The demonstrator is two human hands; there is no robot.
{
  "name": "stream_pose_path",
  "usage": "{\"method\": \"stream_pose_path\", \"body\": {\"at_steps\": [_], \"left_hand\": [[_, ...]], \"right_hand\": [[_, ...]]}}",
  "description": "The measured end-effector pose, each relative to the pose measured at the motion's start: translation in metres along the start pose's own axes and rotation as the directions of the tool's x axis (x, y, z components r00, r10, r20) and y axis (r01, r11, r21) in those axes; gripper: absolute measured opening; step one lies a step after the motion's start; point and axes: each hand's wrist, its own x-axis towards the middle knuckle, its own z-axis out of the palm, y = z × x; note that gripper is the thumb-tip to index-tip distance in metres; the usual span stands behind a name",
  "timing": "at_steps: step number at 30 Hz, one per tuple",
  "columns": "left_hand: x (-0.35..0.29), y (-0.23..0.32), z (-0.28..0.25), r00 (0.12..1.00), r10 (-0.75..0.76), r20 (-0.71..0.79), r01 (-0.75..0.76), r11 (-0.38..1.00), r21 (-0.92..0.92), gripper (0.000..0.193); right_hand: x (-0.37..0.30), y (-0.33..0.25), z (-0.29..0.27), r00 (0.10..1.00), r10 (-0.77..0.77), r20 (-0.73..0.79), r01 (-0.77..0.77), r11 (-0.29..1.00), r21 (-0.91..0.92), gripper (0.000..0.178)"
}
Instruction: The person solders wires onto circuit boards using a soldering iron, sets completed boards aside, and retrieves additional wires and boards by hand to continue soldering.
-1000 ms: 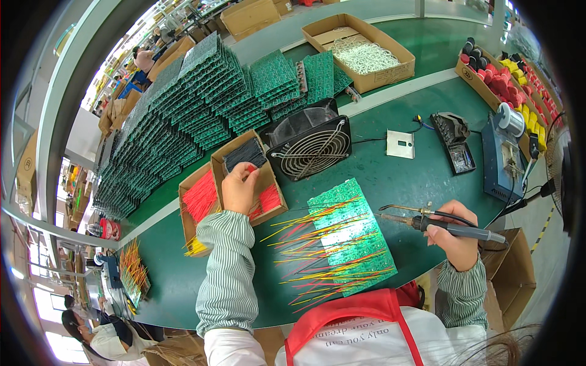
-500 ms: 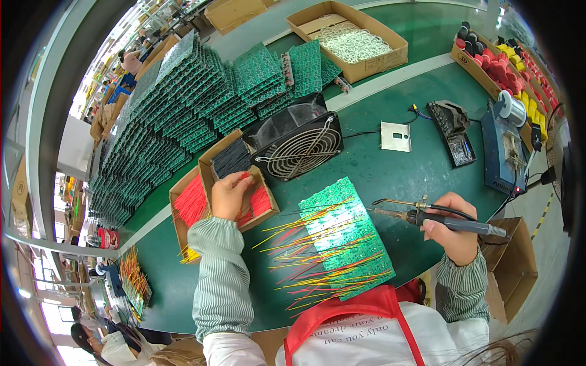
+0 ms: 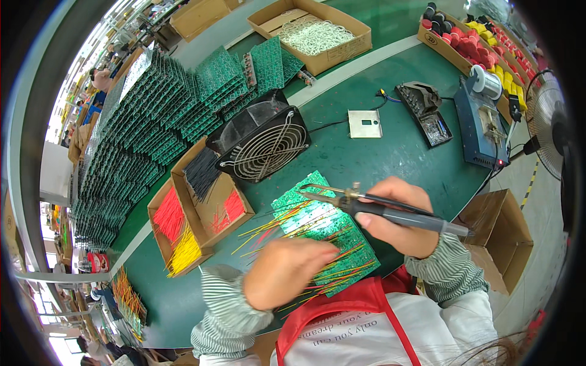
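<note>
In my right hand (image 3: 408,196) is a soldering iron (image 3: 421,219) with a grey-black handle and a thin feed tube with a brass fitting alongside it. Its tip reaches over the upper part of a green circuit board panel (image 3: 361,243). Rows of red, yellow and black wires (image 3: 285,221) stick out leftward from that panel. Over the panel's lower left and the wires is my left hand (image 3: 287,271), fingers drawn together and pointing right. Whatever lies between those fingers is hidden by the hand.
Left of the panel, cardboard trays hold black wires (image 3: 202,174), red wires (image 3: 169,215) and yellow wires (image 3: 185,253). A black fan (image 3: 265,143) stands behind. Stacked circuit boards (image 3: 140,116) fill the far left. A blue solder feeder (image 3: 479,125) stands right, above an open carton (image 3: 503,244).
My left hand has left the red wires' tray and come right and nearer, over the panel. The iron has moved left, its tip now above the panel. The whole view has shifted slightly.
</note>
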Motion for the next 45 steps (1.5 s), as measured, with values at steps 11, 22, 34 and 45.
{"method": "stream_pose_path", "body": {"at_steps": [11,22,34,45], "left_hand": [[0.002,0.007,0.032,0.993,-0.040,0.111,0.063,0.975,-0.212,0.016],[-0.015,-0.058,-0.019,0.965,-0.151,-0.214,0.204,0.946,0.251,0.008],[-0.015,-0.079,-0.015,0.923,-0.305,-0.236,0.324,0.945,0.046,0.012],[-0.013,-0.081,-0.023,0.949,-0.261,-0.178,0.283,0.952,0.116,0.014]], "right_hand": [[-0.006,0.014,0.031,0.972,-0.229,0.054,0.232,0.972,-0.049,0.026],[0.002,0.003,-0.001,0.984,0.059,0.168,-0.054,0.998,-0.036,0.019],[0.016,0.010,0.012,0.943,0.182,0.279,-0.170,0.983,-0.065,0.020],[0.022,0.013,0.019,0.932,0.205,0.300,-0.197,0.979,-0.057,0.019]]}}
